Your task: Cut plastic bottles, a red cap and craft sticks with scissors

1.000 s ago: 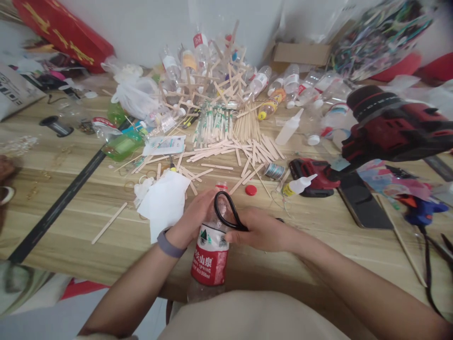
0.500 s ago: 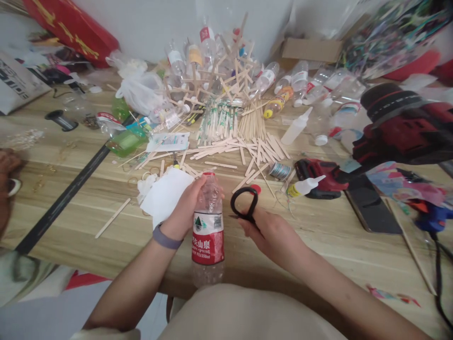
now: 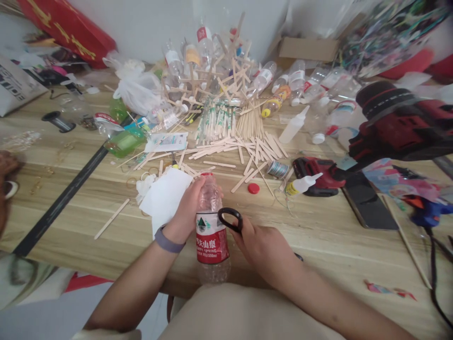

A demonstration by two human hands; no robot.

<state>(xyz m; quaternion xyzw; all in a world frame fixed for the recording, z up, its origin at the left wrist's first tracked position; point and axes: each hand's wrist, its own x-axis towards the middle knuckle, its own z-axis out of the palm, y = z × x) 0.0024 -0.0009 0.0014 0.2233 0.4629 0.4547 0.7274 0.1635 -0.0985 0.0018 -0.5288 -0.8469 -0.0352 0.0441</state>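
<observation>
Being clasped near its neck by the left hand point(image 3: 187, 205), the bottle point(image 3: 212, 245) is held near the edge of the surface point(image 3: 325, 226); beside it, a black-handled tool point(image 3: 240, 221) is gripped in the right hand point(image 3: 267, 243).

Red and white on the label point(image 3: 212, 239) of the clear bottle point(image 3: 213, 230), black on the looped handle point(image 3: 240, 222)
White band over red on that label, dark green mountain emblem point(image 3: 202, 225) above, white lettering point(image 3: 206, 244) below; bright red on the loose cap point(image 3: 253, 188); muted purple-grey on the wristband point(image 3: 168, 242); plain white on the paper sheet point(image 3: 165, 196); streaked tan wood grain across the table point(image 3: 339, 250); red and black on the drill point(image 3: 403, 125); yellow band point(image 3: 291, 189) on the small white dropper bottle point(image 3: 302, 184); translucent green on the lying bottle point(image 3: 128, 143); gold markings point(image 3: 46, 19) on the red bundle point(image 3: 71, 35)
</observation>
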